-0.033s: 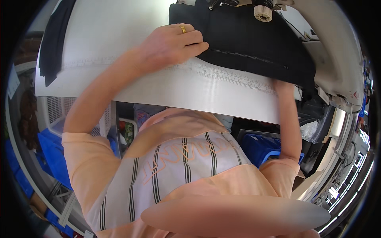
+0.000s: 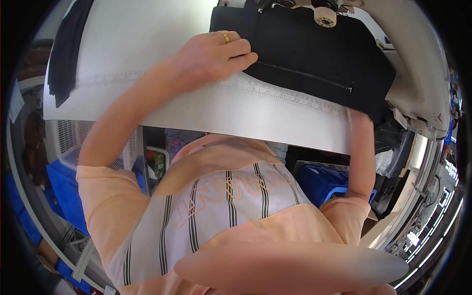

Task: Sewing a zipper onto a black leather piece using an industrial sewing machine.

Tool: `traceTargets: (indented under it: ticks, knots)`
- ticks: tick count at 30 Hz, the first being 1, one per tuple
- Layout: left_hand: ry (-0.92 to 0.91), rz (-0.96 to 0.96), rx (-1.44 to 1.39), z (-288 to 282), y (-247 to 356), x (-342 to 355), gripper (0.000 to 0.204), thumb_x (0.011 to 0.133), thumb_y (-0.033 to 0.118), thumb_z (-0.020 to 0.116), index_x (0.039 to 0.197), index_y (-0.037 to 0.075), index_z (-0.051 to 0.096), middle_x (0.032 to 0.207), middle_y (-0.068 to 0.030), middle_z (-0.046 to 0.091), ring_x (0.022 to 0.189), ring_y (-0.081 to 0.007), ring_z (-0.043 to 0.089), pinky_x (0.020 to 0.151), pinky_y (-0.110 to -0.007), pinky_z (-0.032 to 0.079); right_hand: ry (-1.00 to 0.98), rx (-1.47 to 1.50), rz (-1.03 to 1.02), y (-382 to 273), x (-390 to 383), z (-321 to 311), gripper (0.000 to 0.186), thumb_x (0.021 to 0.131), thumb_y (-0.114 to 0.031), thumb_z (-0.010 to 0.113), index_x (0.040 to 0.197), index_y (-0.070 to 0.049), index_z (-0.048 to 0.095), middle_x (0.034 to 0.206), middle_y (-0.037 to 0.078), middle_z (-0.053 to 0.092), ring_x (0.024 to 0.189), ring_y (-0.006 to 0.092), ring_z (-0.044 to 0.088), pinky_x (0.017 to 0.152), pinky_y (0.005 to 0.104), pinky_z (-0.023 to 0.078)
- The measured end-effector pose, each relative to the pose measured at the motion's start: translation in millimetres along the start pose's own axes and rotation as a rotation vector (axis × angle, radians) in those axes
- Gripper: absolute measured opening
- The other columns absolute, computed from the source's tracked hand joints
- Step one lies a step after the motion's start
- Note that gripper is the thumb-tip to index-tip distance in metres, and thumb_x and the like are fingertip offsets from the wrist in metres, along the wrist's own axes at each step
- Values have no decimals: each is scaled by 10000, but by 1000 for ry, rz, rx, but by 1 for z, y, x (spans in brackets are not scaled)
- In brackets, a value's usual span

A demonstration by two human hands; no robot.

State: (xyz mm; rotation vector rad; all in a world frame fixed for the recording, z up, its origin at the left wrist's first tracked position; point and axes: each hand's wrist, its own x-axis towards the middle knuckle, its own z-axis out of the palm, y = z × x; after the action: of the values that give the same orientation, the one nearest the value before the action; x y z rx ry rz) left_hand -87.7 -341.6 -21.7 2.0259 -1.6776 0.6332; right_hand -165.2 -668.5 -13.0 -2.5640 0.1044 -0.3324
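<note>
A black fabric piece point(image 2: 314, 46) with a zipper point(image 2: 305, 73) lies on the white work surface point(image 2: 255, 118), under the sewing machine's pale knob point(image 2: 325, 17). My left hand point(image 2: 216, 56), with a gold ring, has its bent fingers gripping the fabric's left part by the zipper's end. My right hand point(image 2: 360, 116) is at the fabric's lower right edge, its fingers hidden beneath the cloth. A printed measuring scale runs along the surface below the fabric.
The sewing machine's body point(image 2: 425, 98) fills the upper right. A stack of dark cloth point(image 2: 66, 51) lies at the far left. Below the surface are a white mesh basket point(image 2: 71, 135), a blue bin point(image 2: 69, 191) on the left and another blue container point(image 2: 322, 182) on the right.
My right hand has moved a little right and down, and the fabric's right side has shifted with it. My left hand has barely moved.
</note>
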Motion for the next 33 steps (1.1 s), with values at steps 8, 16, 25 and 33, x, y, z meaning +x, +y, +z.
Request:
traceTargets:
  ticks: [8, 16, 25, 33]
  knots:
    - [65, -50, 19, 6, 4, -6, 337, 709, 57, 664, 1045, 57, 679, 1002, -6, 615, 966, -182, 636, 737, -298, 552, -360, 580, 460, 8, 43, -35, 467, 799, -280, 793, 1059, 88, 667, 921, 135, 706, 794, 151, 677, 710, 259, 536]
    - [32, 35, 193, 21, -67, 17, 355, 673, 80, 743, 1025, 81, 692, 1041, -13, 640, 896, -223, 634, 789, -320, 530, -150, 222, 212, 27, 113, 3, 335, 860, -246, 699, 1001, 58, 704, 880, 101, 719, 792, 137, 650, 732, 300, 489]
    - [20, -158, 71, 26, -47, 7, 325, 723, 54, 729, 1045, 41, 690, 1078, -69, 684, 927, -222, 666, 756, -331, 555, 155, -255, -156, 44, 115, 30, 429, 871, -395, 680, 937, 26, 629, 802, 233, 641, 813, 448, 616, 720, 501, 480]
    - [69, -160, 56, 25, -44, 9, 286, 737, 26, 734, 1020, 11, 699, 1056, -114, 710, 922, -243, 690, 817, -338, 552, 321, -536, -331, 10, 102, 13, 288, 873, -294, 685, 924, -12, 659, 842, 190, 662, 796, 385, 645, 710, 468, 497]
